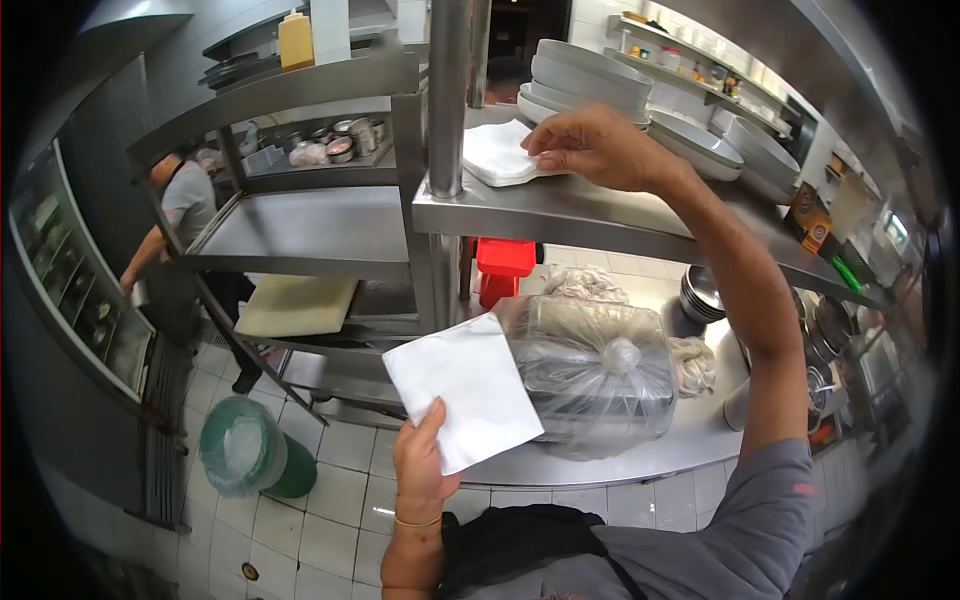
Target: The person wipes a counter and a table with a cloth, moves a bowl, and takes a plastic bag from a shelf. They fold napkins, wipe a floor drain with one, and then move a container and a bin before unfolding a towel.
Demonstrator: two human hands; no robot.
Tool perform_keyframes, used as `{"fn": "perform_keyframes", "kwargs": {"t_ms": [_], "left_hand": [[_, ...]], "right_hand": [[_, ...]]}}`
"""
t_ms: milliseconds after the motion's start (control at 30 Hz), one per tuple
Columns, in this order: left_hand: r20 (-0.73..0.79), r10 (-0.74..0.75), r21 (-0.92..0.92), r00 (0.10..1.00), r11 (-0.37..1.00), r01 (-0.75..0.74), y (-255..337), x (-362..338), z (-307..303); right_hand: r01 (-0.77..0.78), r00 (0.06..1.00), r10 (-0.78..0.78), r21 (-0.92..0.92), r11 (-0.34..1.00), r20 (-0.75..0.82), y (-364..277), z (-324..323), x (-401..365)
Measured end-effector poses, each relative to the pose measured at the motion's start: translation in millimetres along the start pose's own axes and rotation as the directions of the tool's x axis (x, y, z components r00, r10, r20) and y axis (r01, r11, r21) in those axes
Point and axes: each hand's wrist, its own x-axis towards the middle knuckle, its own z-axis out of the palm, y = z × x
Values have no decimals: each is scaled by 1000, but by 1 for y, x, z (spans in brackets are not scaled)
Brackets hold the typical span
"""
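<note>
My left hand (425, 455) holds a square white paper napkin (465, 390), thumb on top and fingers hidden beneath. Up on the steel shelf (600, 205), my right hand (600, 148) reaches to a stack of white napkins (500, 155). Its thumb and fingertips pinch at the right edge of that stack. Close behind this hand stands a pile of grey-white bowls (590, 80). Below the shelf, a container wrapped in a clear plastic bag (600, 375) sits on the lower counter, partly covered by the held napkin.
More dishes (695, 143) stand right of the pile. A red bin (505, 262), cloths (585, 285) and metal bowls (702, 295) are under the shelf. At left are a steel rack (310, 220), a green bin (290, 465) and a person (190, 205) by a glass-door cabinet (80, 290).
</note>
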Motion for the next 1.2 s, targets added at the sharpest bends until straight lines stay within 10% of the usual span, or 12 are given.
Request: {"fn": "perform_keyframes", "kwargs": {"t_ms": [533, 1200], "left_hand": [[205, -308, 23, 929, 950, 310, 70, 40, -42], [257, -374, 37, 891, 925, 378, 65, 57, -25]], "right_hand": [[-295, 955, 293, 207, 933, 42, -4, 4, 10], [-220, 973, 229, 215, 951, -15, 5, 9, 15]]}}
